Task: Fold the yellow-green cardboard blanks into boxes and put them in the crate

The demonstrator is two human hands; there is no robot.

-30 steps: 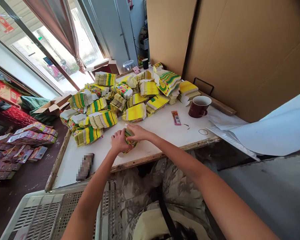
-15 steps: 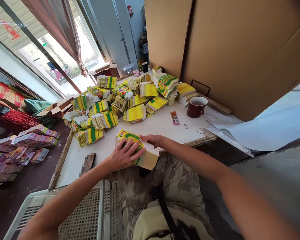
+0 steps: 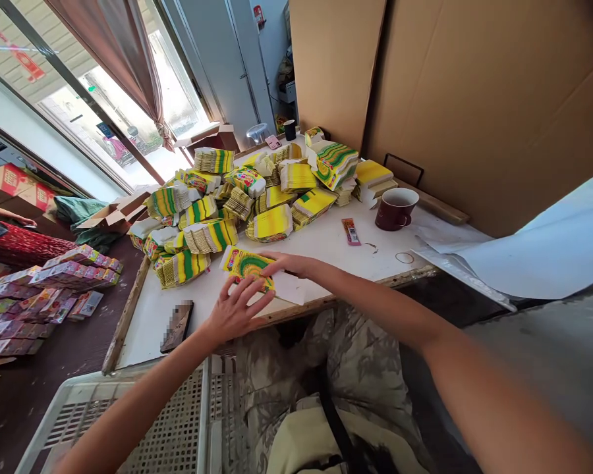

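A flattened yellow and green printed carton with a white flap is held over the near edge of the table. My left hand is closed on its near side, fingers laid across the printed face. My right hand grips its right end, beside the white flap. Whether it is one carton or a thin stack, I cannot tell. Behind my hands lies a heap of similar flat cartons in bundles.
A dark red mug and a small pink packet stand to the right on the white table. A phone lies at left. Below is a plastic crate; small boxes are stacked at far left, near another person's arm.
The carton has tipped flatter and shifted slightly left, its plain side no longer showing. My right hand has moved left over its printed face. Another person's arm has appeared at far left.
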